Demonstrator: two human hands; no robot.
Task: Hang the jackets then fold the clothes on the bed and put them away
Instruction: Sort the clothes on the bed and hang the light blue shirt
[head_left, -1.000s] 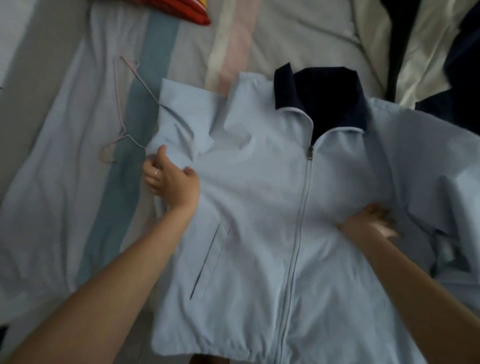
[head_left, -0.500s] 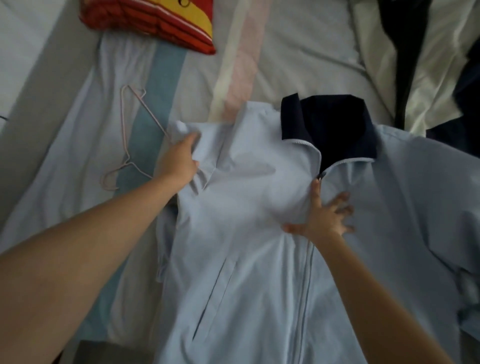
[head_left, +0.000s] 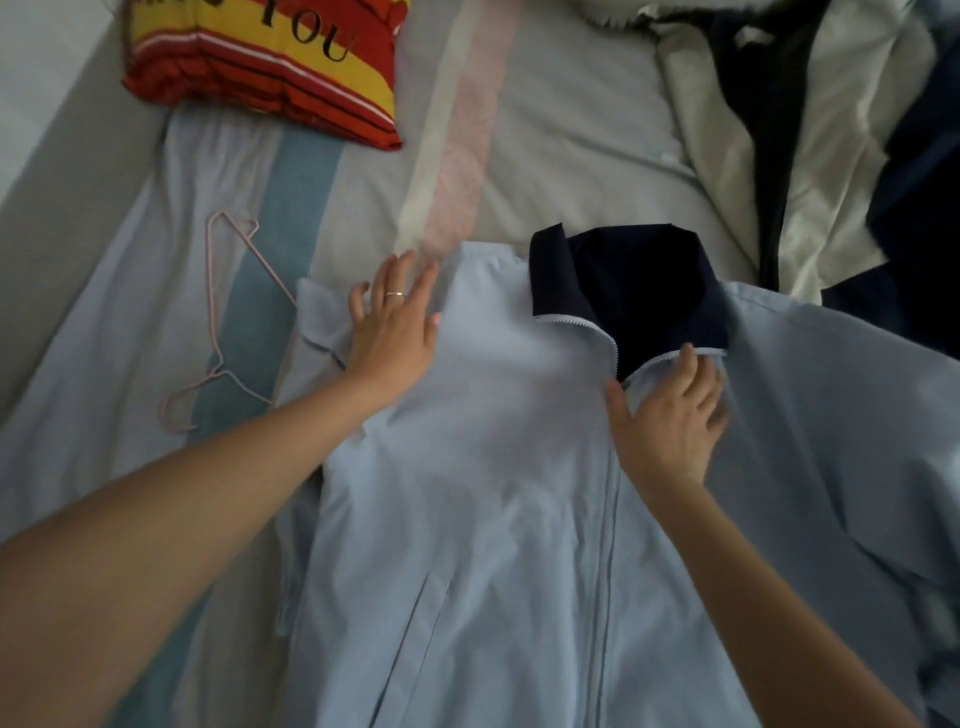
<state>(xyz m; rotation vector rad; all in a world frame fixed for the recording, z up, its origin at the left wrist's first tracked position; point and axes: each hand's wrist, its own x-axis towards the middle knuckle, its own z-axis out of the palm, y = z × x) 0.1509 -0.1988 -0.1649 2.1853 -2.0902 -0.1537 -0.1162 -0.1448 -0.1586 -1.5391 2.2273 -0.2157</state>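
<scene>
Jacket lengthwise, collar end away

Jacket under left hand and right hand: light blue woven cloth, smooth, matt, faint sheen on creases. Collar just beyond right hand: navy cloth, matt. Zip below right hand: fine pale teeth, material unclear. Ring on left hand: shiny metal. Hanger left of left hand: thin pink wire, smooth. Bed sheet: soft matt striped cloth. Cushion far beyond left hand: printed cloth, slight gloss.
</scene>
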